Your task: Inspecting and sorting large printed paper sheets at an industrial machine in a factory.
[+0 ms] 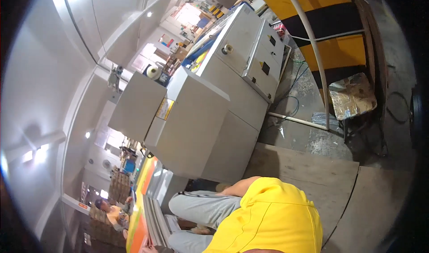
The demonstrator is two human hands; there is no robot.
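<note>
At the bottom edge, left of the middle, a small part of a hand [149, 249], apparently my left hand, shows at the edge of an orange panel [139, 228]. Its fingers are too cut off to read. Beside it stand several long grey strips or boards [154, 221], close together next to my legs. My right arm [243, 187] comes out of a yellow sleeve and reaches left behind my raised knee [201, 208] in grey trousers. The knee hides the right hand and whatever it touches.
A large grey machine cabinet [192, 123] fills the middle. A yellow-and-black striped panel [330, 25], a white pipe frame [308, 29] and a taped seat [353, 98] stand right. Cables [292, 103] cross the floor. Another person [116, 215] is at far left.
</note>
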